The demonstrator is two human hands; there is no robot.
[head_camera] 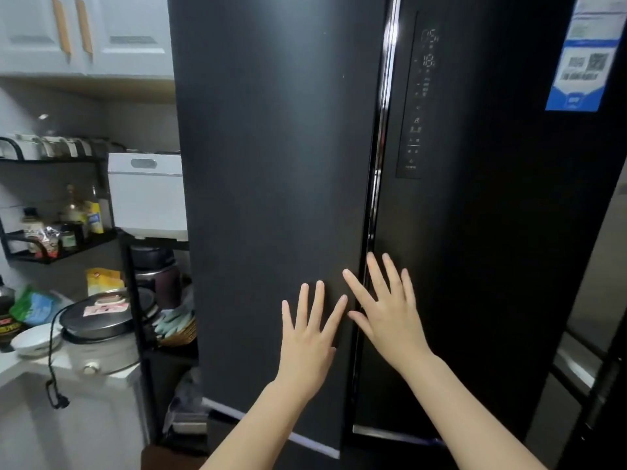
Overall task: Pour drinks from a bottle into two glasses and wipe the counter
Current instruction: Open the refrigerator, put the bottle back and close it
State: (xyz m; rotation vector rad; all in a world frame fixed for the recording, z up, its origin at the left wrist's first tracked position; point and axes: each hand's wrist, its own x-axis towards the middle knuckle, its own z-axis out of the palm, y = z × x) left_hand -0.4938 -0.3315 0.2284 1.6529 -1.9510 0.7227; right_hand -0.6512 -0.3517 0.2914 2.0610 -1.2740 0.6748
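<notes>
Kitchen corner, dark fridge (281, 164) closed: your left hand (307, 337) and right hand (385, 312) press flat-fingered, holding nothing; doors heavy, stiff, smooth—pull at centre seam (376, 198).

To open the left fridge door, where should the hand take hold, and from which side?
Probably at the left fridge door's right vertical edge, by the seam with the right door, coming from the front and hooking the fingers into the seam. No separate handle shows on the flat face, and the bright strip along the seam suggests a recessed grip. The left hand lies flat just beside it.
</notes>
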